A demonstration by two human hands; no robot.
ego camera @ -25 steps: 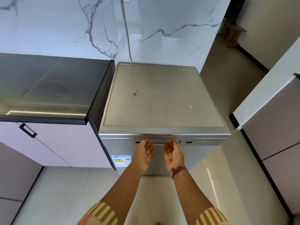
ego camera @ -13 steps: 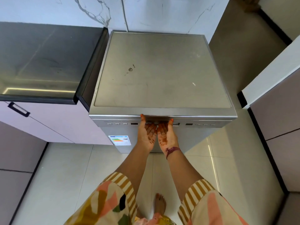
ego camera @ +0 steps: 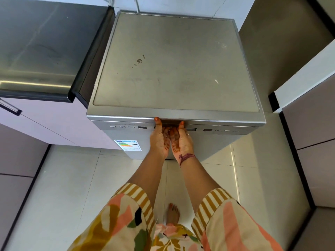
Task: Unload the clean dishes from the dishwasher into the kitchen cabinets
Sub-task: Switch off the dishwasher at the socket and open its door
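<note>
A silver freestanding dishwasher [ego camera: 174, 66] stands against the marble wall, its door closed. Both palms face up under the recessed door handle [ego camera: 170, 123] at the top centre of the door. My left hand [ego camera: 159, 140] and my right hand [ego camera: 181, 142] sit side by side, fingers hooked up into the handle recess and hidden there, thumbs up against the front edge. No dishes are visible; the inside of the machine is hidden.
A dark countertop [ego camera: 45, 44] over pale lilac cabinets [ego camera: 45, 120] with a black pull handle [ego camera: 9, 107] lies to the left. Tall cabinet fronts [ego camera: 311, 133] stand to the right. Glossy white floor tiles [ego camera: 63, 187] and my bare foot [ego camera: 173, 212] are below.
I have stepped closer and looked further down. Both hands rose from just below the control strip and their fingers went into the door handle recess.
</note>
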